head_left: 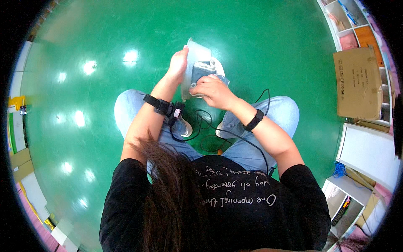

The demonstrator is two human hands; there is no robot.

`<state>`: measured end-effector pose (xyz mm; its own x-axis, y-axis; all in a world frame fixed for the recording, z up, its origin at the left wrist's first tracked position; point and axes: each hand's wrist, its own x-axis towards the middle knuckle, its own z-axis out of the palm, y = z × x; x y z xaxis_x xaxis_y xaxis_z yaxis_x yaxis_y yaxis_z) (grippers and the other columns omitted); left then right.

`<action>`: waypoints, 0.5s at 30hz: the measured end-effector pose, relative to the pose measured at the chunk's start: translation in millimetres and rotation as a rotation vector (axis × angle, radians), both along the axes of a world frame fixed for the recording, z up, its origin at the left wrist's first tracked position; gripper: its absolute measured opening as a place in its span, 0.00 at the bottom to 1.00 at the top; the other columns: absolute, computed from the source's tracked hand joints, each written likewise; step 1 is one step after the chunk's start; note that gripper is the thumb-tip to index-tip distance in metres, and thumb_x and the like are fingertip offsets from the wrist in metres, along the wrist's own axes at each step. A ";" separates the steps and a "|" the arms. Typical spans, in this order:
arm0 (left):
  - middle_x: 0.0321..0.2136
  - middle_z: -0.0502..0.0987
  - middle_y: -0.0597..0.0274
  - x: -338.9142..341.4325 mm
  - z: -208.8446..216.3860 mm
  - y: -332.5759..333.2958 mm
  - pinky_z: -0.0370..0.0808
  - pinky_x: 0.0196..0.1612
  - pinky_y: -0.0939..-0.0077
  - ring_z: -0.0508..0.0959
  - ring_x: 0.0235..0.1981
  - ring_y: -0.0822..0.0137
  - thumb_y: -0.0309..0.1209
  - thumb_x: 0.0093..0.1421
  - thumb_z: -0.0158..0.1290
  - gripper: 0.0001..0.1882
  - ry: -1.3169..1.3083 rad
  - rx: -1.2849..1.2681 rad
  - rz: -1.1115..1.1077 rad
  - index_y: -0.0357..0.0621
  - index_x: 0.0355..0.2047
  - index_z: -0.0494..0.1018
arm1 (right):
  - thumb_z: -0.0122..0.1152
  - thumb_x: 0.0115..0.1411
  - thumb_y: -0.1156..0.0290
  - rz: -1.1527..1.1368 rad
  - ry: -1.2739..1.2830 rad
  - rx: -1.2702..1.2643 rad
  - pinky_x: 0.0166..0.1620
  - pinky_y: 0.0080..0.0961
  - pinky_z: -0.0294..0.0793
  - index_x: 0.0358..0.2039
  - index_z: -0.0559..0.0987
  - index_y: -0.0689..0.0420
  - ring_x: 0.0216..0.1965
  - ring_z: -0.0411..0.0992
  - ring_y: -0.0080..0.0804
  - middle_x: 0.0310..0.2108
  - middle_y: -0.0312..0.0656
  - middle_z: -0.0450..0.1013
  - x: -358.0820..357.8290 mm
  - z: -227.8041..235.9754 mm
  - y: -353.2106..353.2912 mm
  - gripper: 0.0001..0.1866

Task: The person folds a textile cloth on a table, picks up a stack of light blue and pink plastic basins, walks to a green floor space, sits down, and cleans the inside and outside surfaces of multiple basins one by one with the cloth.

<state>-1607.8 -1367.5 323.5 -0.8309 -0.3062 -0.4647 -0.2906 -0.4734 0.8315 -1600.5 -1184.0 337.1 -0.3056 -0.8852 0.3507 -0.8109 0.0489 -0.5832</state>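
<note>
A white, partly see-through plastic container is held tipped on its side in front of my knees. My left hand grips its left rim, the fingers partly hidden behind the wall. Folded grey-blue cloth with a pale edge lies within the container's outline. My right hand is closed over the near part of this cloth, fingers bent down onto it. The fingertips are partly hidden, and I cannot tell whether it is one piece of cloth or several.
Black cables trail from a small device on my left wrist across my lap. My bent knees flank the work on a green floor. A cardboard box and white shelving stand along the right, more furniture along the left.
</note>
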 end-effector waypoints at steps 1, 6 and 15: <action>0.33 0.77 0.56 0.3 11.1 -1.7 0.74 0.37 0.68 0.77 0.31 0.64 0.43 0.68 0.38 0.22 -0.049 -0.048 0.019 0.36 0.40 0.72 | 0.58 0.48 0.75 0.018 0.007 -0.013 0.42 0.31 0.64 0.34 0.77 0.50 0.40 0.69 0.31 0.30 0.33 0.73 2.3 2.3 -1.2 0.11; 0.42 0.76 0.53 -7.1 14.0 -22.5 0.73 0.48 0.62 0.77 0.41 0.60 0.44 0.68 0.37 0.23 -0.002 0.007 0.132 0.35 0.48 0.68 | 0.57 0.47 0.77 0.054 0.036 0.014 0.43 0.30 0.64 0.36 0.77 0.51 0.40 0.70 0.32 0.32 0.32 0.73 -1.2 -2.3 1.5 0.14; 0.52 0.69 0.45 -21.8 27.6 -38.3 0.69 0.55 0.55 0.72 0.52 0.51 0.41 0.69 0.28 0.26 0.143 0.211 0.309 0.32 0.56 0.60 | 0.54 0.53 0.72 -0.405 -0.060 0.274 0.42 0.39 0.69 0.37 0.78 0.49 0.39 0.72 0.42 0.33 0.44 0.74 -33.1 -16.9 15.4 0.10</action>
